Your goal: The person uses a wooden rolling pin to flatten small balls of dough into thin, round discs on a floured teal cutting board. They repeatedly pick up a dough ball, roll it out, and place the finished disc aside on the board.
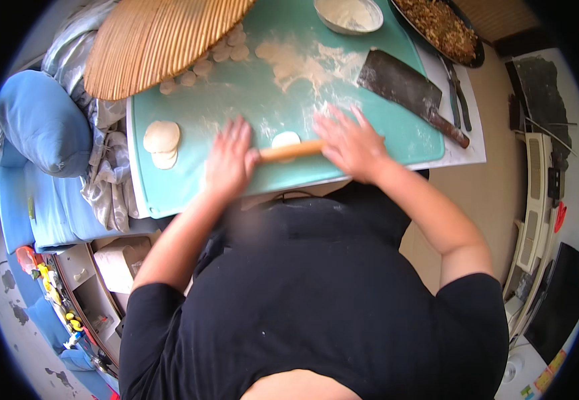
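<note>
A wooden rolling pin (293, 151) lies across a small white dough round (285, 141) on the green mat (189, 187). My left hand (231, 160) is at the pin's left end, palm down, fingers stretched forward. At the right end, my right hand (351, 141) lies flat over the pin with its fingers spread. Neither hand has its fingers wrapped round the wood. To the left, several rolled dough wrappers (161, 137) overlap in a small pile. Small dough pieces (223, 53) sit farther back, partly hidden under a round slatted lid (163, 43).
Loose flour (309, 63) covers the mat's back middle. A cleaver (399, 83) lies at the right, beside another knife (461, 97). Behind them stand a bowl of flour (349, 15) and a pan of chopped filling (439, 27). A blue cushion (43, 123) rests at the left.
</note>
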Available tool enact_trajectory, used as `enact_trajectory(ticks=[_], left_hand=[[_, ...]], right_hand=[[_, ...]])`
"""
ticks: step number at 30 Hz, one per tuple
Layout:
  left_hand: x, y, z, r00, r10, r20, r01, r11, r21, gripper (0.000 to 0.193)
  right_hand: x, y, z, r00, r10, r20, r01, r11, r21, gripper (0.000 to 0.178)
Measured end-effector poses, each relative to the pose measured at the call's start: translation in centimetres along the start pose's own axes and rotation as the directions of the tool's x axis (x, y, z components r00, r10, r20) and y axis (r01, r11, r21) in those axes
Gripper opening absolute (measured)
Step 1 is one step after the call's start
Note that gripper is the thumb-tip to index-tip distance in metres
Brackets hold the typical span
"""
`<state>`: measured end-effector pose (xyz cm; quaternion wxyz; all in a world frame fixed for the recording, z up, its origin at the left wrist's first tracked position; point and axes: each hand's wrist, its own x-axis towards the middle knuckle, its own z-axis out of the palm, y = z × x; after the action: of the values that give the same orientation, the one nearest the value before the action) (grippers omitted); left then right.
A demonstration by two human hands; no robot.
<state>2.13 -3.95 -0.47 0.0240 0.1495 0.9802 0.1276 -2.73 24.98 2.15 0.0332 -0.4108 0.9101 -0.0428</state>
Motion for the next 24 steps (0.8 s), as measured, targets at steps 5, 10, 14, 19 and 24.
enact_trajectory(ticks=[5,10,14,19,24], left_hand=[[5.3,-1.2,0.2,0.96,-0.164,-0.228,0.194,0.974,0.118,0.058],[-2.4,2.1,0.8,1.0,0.0,-0.005,0.001,1.0,0.013,0.06],[3.7,-1.2,0.6,0.963,-0.116,-0.245,0.143,0.985,0.096,0.056],[1.5,1.0,0.7,0.987,-0.078,-0.143,0.098,0.986,0.134,0.058],[-0.2,0.8,1.1,0.982,-0.127,-0.137,0.146,0.98,0.136,0.058]], right_hand=[[3.1,3.3,1.7,0.987,0.128,-0.102,-0.131,0.991,-0.022,0.055],[-2.2,0.8,0.9,1.0,0.016,-0.013,-0.015,1.0,0.017,0.057],[2.2,1.9,0.2,0.994,0.108,0.019,-0.108,0.993,0.043,0.056],[-1.3,2.7,1.8,0.994,0.105,-0.036,-0.104,0.995,0.004,0.059],[-0.9,0.6,0.2,0.996,0.084,-0.012,-0.083,0.991,0.109,0.055]])
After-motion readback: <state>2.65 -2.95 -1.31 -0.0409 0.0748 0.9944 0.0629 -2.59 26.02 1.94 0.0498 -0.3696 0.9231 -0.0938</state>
